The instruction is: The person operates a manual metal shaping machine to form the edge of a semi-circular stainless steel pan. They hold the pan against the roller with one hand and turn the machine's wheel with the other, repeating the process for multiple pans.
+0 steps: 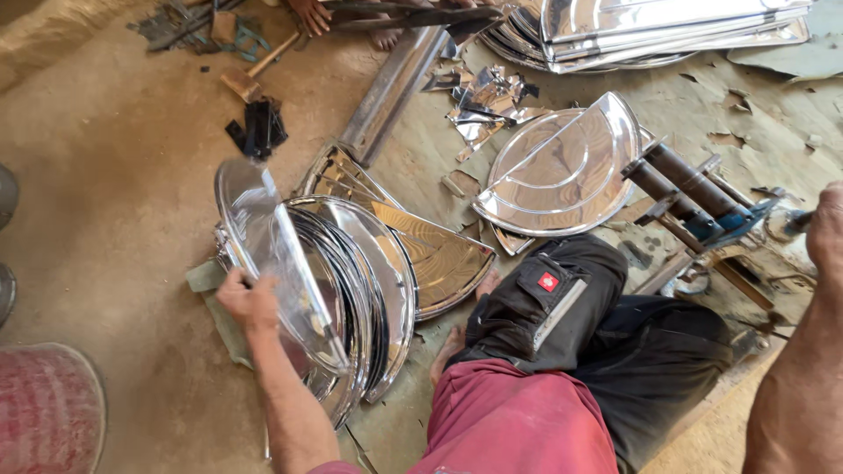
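My left hand grips the edge of a shiny half-round steel plate, tilted up from a stack of the same plates standing on edge on the floor. My right hand is at the right edge of the view, closed on a handle of a dark metal roller tool; the grip itself is partly cut off. Another half-round plate lies flat in front of that tool. My crossed legs in dark trousers sit between the two.
Further steel sheets are piled at the top right. Metal offcuts and a long steel bar lie ahead. Another person's hand shows at the top. A hammer lies on the dirt floor, a reddish stool bottom left.
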`<state>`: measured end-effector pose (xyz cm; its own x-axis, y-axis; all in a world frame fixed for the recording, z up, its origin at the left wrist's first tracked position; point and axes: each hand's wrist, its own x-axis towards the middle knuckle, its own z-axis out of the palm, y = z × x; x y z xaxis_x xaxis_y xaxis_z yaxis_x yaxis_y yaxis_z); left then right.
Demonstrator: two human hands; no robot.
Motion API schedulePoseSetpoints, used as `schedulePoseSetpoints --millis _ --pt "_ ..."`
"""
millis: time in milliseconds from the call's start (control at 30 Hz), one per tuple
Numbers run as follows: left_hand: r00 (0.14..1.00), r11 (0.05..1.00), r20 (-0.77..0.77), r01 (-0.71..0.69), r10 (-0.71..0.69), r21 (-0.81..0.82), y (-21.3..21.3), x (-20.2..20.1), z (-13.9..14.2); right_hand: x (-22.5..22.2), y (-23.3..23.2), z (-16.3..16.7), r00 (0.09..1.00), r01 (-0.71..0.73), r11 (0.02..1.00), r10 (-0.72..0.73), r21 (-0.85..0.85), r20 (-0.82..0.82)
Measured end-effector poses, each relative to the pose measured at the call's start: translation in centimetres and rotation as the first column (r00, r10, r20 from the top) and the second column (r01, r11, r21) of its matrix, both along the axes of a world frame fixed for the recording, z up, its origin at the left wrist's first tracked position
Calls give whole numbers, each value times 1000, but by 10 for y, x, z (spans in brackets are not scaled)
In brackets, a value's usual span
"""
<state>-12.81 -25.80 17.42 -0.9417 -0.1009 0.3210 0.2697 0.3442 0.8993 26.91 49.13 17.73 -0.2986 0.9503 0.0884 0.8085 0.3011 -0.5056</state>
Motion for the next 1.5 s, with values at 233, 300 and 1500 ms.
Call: schedulePoseSetpoints --millis 233,300,1500 --pt "915 784 -7 349 -403 514 65 -11 48 6 -20 27 991 133 991 -133 19 -24" --pt "868 753 -14 439 -497 490 99 -5 59 2 -38 42 980 192 981 -192 20 41" --pt "968 804 193 17 -163 594 360 18 -58 -163 -225 12 256 -839 230 -632 -493 -732"
